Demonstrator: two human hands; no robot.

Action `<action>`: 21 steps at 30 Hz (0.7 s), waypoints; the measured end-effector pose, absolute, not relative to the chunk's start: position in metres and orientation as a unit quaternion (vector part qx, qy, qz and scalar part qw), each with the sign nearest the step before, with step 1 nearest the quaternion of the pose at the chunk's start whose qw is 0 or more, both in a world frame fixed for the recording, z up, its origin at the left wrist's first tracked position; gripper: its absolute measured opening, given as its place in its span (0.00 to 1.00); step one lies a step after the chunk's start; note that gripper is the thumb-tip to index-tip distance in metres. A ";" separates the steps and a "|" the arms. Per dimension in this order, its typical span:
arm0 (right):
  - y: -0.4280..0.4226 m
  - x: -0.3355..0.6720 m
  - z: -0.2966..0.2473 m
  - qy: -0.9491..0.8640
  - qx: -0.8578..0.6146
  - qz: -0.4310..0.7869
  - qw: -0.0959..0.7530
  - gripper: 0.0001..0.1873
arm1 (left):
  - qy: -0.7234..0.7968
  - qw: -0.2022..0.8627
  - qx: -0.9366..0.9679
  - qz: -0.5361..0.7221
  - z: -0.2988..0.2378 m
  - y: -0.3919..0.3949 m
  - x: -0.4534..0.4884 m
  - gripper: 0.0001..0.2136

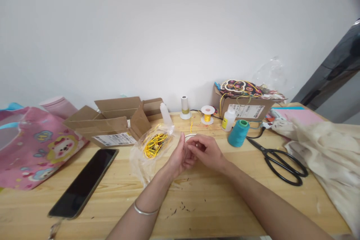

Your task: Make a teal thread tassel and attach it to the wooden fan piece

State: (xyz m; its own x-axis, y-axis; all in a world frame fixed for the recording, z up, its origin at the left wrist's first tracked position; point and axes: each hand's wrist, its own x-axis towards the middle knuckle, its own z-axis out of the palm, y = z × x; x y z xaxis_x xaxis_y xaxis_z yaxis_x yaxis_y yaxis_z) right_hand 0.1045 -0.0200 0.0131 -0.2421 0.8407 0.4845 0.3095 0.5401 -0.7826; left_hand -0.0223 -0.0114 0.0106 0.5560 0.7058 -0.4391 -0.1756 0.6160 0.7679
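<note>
My two hands meet over the bench (225, 202).

My left hand (180, 157) and right hand (206, 152) touch, fingers curled narrow; I cannot tell what they pinch. A clear bag of yellow cord (153, 144) lies just beside my left hand, black scissors (281, 161) well right.

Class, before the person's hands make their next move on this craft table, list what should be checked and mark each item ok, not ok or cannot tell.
1. Both hands together over the table: left hand and right hand meet at the fingers. Ok.
2. What the fingers pinch: too small to make out. Cannot tell.
3. Plastic bag of yellow cord lies right beside the left hand. Ok.
4. Scissors lie flat, apart from the right hand. Ok.
5. Teal thread cone stands upright. Ok.
6. Phone lies near the table's front edge. Not ok.
</note>
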 end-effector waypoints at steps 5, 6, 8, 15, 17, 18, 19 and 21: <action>-0.017 0.106 0.009 -0.690 -0.394 0.362 0.488 0.07 | 0.370 0.813 0.389 0.224 0.011 -0.010 -0.024 0.33; -0.016 0.106 0.008 -0.690 -0.396 0.361 0.487 0.07 | 0.371 0.812 0.395 0.218 0.011 -0.011 -0.024 0.33; -0.015 0.107 0.008 -0.693 -0.400 0.348 0.489 0.07 | 0.367 0.809 0.411 0.203 0.011 -0.012 -0.023 0.35; -0.013 0.108 0.012 -0.658 -0.393 0.404 0.500 0.07 | 0.288 0.827 0.472 0.095 0.008 -0.016 -0.027 0.43; -0.013 0.107 0.012 -0.637 -0.384 0.445 0.499 0.08 | 0.261 0.831 0.487 0.064 0.006 -0.017 -0.030 0.46; -0.013 0.107 0.012 -0.623 -0.381 0.465 0.500 0.08 | 0.248 0.833 0.493 0.047 0.005 -0.017 -0.030 0.47; -0.013 0.106 0.011 -0.608 -0.378 0.485 0.502 0.08 | 0.236 0.834 0.498 0.030 0.004 -0.018 -0.031 0.48; -0.012 0.105 0.009 -0.583 -0.368 0.519 0.505 0.08 | 0.222 0.833 0.507 0.002 0.004 -0.019 -0.031 0.49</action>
State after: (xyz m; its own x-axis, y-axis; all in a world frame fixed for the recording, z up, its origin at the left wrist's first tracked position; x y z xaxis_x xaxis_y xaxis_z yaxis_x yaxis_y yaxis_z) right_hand 0.1051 -0.0124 0.0093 -0.2200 0.9532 0.2072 -0.0957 0.1903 -0.9770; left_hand -0.0307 -0.0186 0.0041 0.9015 0.2287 -0.3675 0.2216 0.4854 0.8457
